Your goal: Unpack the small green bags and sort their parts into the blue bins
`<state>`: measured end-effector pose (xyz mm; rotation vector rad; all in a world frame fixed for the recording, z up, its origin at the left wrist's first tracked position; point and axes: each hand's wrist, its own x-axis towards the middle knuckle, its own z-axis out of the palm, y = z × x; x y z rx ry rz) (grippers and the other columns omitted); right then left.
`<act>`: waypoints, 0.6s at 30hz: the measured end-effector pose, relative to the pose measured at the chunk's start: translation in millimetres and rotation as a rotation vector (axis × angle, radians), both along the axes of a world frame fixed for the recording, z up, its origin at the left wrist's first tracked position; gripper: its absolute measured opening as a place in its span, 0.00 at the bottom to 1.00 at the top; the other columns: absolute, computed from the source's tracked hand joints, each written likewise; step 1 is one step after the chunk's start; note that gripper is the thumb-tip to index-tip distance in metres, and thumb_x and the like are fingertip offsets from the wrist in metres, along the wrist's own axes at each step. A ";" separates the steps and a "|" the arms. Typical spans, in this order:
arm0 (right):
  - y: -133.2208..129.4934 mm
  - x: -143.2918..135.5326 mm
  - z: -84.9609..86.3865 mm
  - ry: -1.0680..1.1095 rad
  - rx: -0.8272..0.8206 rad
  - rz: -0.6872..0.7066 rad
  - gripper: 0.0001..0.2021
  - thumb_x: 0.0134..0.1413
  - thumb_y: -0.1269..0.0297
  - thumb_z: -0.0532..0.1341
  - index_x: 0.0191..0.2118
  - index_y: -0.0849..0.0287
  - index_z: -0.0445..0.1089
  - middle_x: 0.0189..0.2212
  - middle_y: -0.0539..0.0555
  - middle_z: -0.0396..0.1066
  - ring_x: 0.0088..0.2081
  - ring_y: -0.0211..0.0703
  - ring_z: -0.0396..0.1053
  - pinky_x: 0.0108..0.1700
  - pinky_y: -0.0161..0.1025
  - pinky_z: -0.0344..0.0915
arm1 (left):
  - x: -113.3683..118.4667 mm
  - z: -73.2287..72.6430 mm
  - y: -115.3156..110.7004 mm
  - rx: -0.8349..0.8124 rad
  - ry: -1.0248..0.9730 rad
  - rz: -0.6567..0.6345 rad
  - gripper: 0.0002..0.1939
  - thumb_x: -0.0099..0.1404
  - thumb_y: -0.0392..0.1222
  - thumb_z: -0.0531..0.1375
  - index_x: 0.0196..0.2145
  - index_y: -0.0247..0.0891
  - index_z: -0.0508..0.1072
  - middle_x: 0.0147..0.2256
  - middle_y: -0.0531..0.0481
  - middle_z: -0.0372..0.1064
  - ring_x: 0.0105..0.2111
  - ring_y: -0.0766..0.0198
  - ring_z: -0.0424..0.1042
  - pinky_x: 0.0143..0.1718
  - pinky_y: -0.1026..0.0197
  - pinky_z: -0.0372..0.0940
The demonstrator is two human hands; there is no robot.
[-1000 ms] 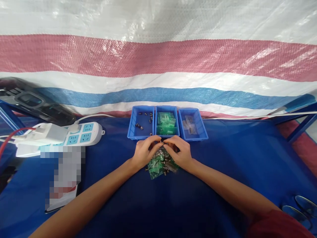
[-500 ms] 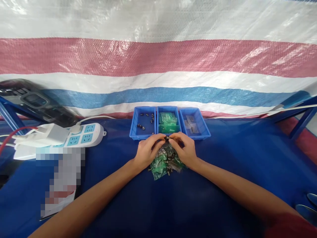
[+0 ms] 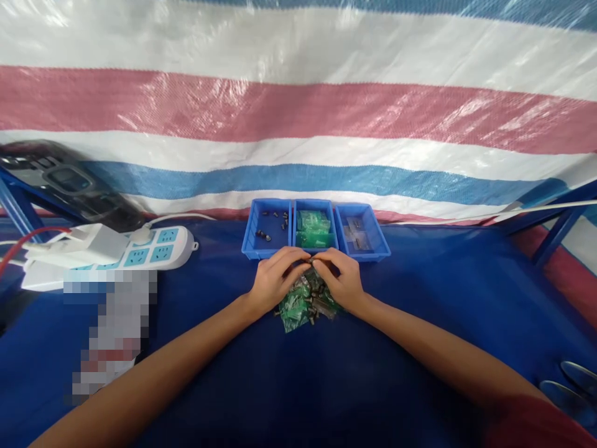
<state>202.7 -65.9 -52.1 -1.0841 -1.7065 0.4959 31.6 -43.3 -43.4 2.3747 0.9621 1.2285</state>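
My left hand and my right hand meet fingertip to fingertip above a pile, both pinched on a small dark piece too small to name. Under them lies the pile of green packets in clear plastic, mixed with several dark screws. Just beyond stand three blue trays side by side. The left tray holds several loose dark screws, the middle tray green packets, and the right tray small clear packets.
A white power strip with plugs and cables is at the left, near a black device in plastic. Glasses lie at the lower right. A striped sheet hangs behind, and blue frame bars stand at both sides.
The view has shifted slightly. My hands stay together over the pile, with their fingertips now closer to each other around the small piece.
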 end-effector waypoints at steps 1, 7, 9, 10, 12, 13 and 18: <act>0.2 0.5 0.0 0.001 0.000 -0.002 0.09 0.60 0.62 0.55 0.33 0.59 0.70 0.25 0.52 0.67 0.25 0.38 0.63 0.29 0.37 0.60 | 0.2 0.0 -0.7 0.000 -0.002 0.010 0.08 0.63 0.38 0.58 0.41 0.38 0.71 0.38 0.47 0.72 0.35 0.65 0.73 0.36 0.64 0.69; 0.2 1.9 1.9 0.017 -0.035 -0.012 0.12 0.62 0.63 0.52 0.35 0.60 0.70 0.27 0.53 0.68 0.28 0.39 0.65 0.32 0.37 0.62 | -1.0 -1.7 -3.0 0.001 -0.090 0.095 0.09 0.61 0.37 0.59 0.40 0.39 0.71 0.36 0.52 0.74 0.21 0.74 0.69 0.29 0.68 0.68; -0.3 2.3 2.4 0.012 -0.031 -0.012 0.12 0.62 0.63 0.52 0.34 0.60 0.70 0.27 0.53 0.68 0.27 0.39 0.65 0.31 0.37 0.61 | -1.3 -2.4 -2.8 0.005 -0.135 0.126 0.09 0.61 0.36 0.59 0.40 0.38 0.71 0.35 0.52 0.74 0.21 0.74 0.69 0.30 0.68 0.68; -0.5 2.4 2.4 0.009 -0.030 -0.012 0.12 0.62 0.63 0.52 0.34 0.60 0.70 0.27 0.53 0.68 0.27 0.38 0.64 0.31 0.36 0.61 | -1.3 -2.7 -2.6 0.007 -0.149 0.132 0.08 0.61 0.36 0.59 0.40 0.38 0.71 0.35 0.52 0.74 0.21 0.74 0.69 0.30 0.68 0.68; -1.0 2.2 2.1 0.004 -0.033 -0.010 0.12 0.62 0.63 0.51 0.35 0.60 0.70 0.28 0.53 0.68 0.27 0.38 0.65 0.31 0.37 0.61 | -1.2 -3.1 -2.1 0.017 -0.162 0.122 0.07 0.61 0.36 0.59 0.39 0.37 0.71 0.36 0.50 0.74 0.22 0.73 0.69 0.30 0.68 0.68; -1.1 2.0 1.9 0.003 -0.036 -0.008 0.12 0.62 0.63 0.51 0.35 0.60 0.70 0.28 0.53 0.68 0.28 0.39 0.65 0.31 0.37 0.61 | -1.3 -3.2 -1.9 0.024 -0.161 0.110 0.07 0.60 0.36 0.59 0.38 0.37 0.71 0.37 0.50 0.73 0.23 0.73 0.69 0.30 0.67 0.67; -0.8 0.2 1.6 0.016 -0.037 0.000 0.11 0.62 0.64 0.51 0.35 0.60 0.70 0.28 0.54 0.68 0.28 0.40 0.65 0.32 0.37 0.62 | -3.1 -2.7 -0.5 0.059 -0.102 0.074 0.07 0.61 0.37 0.60 0.39 0.38 0.72 0.39 0.48 0.70 0.21 0.75 0.65 0.28 0.68 0.66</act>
